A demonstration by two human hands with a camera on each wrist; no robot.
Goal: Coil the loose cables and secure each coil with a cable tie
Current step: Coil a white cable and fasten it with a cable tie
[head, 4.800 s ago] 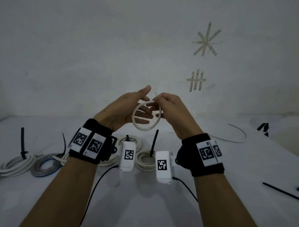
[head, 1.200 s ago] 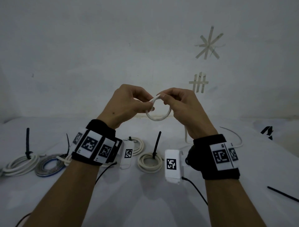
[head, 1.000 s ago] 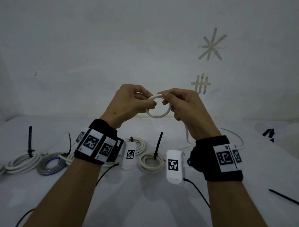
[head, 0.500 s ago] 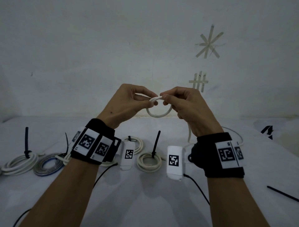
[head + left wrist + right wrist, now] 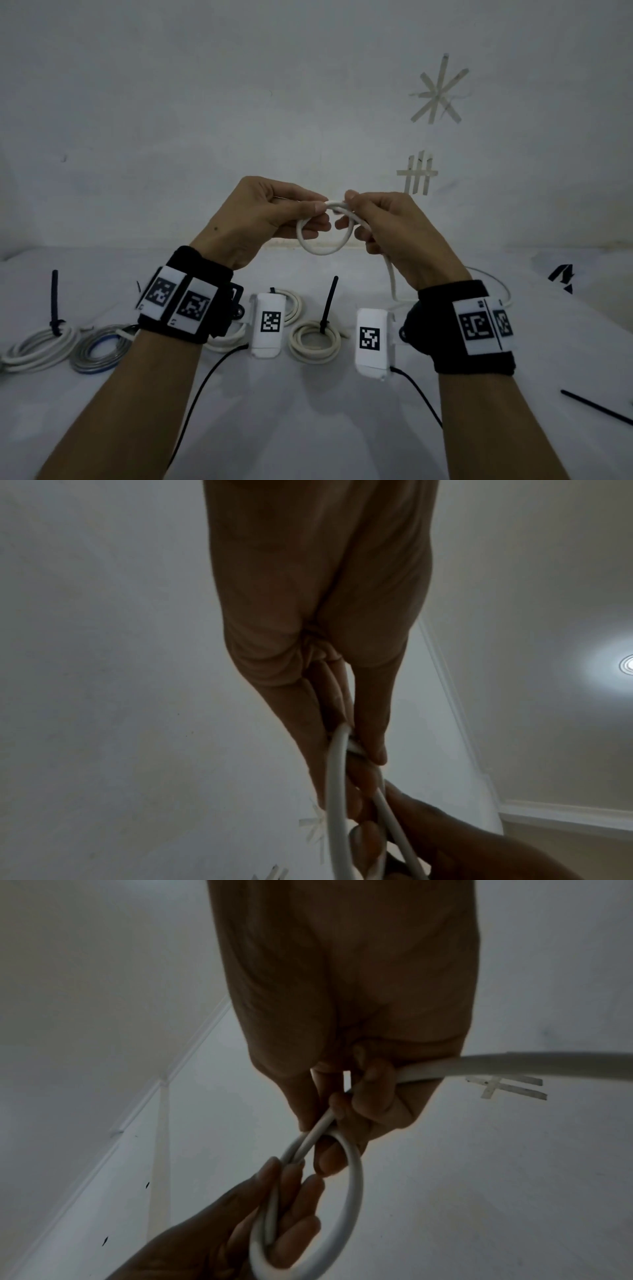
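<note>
Head view: both hands [image 5: 270,212] [image 5: 387,226] pinch white cable [image 5: 322,250] (looped) above table [image 5: 308,428]

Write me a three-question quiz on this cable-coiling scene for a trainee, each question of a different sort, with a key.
1. True or false: the thin white cable held up in a loop is already bound with a cable tie.
2. Multiple choice: where does the loose black cable tie lie? A) on the white table at the far right B) in the left hand C) round the raised loop
3. Fill in: the tail of the held cable hangs down below the ____ hand.

Key: 1 false, no tie shows on it; 2 A; 3 right.
</note>
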